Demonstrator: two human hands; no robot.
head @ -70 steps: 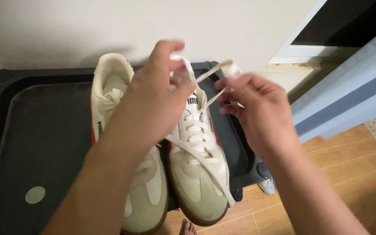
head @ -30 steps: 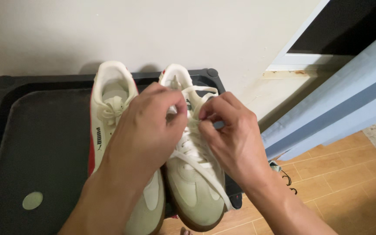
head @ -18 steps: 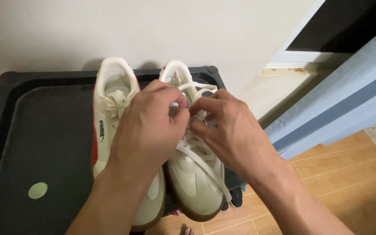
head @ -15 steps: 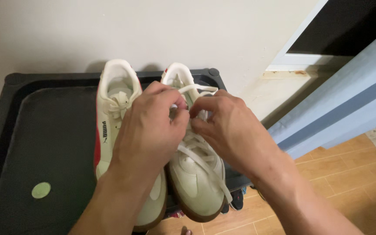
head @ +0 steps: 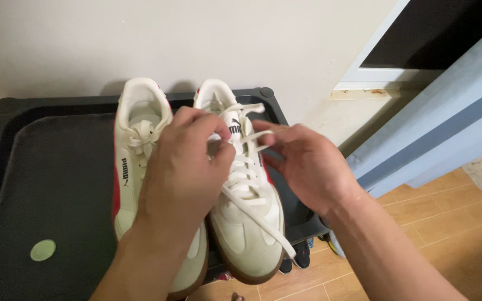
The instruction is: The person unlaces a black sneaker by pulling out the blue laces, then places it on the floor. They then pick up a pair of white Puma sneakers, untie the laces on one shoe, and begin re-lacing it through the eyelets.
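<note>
Drifted apart since earlier: right hand (head: 313,167) now pinching white lace (head: 255,135), left hand (head: 188,161) gripping lace near tongue. Right-side cream sneaker (head: 246,223) on black tray (head: 40,184), beside left-side sneaker (head: 135,139).

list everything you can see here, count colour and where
sneakers: 2, cream with red side trim and brown soles, side by side on the tray, heels toward the wall
laces: white, on the right-hand sneaker, one loose end trailing over its toe
tray: 1, black plastic, against the wall
round sticker: 1, pale green, on the tray near its left front
wall: cream, behind the tray
door frame: white, upper right
panel: light blue, leaning at right
floor: wooden planks, lower right
left hand: over the sneakers, fingers at the laces
right hand: pinching a lace strand
</note>
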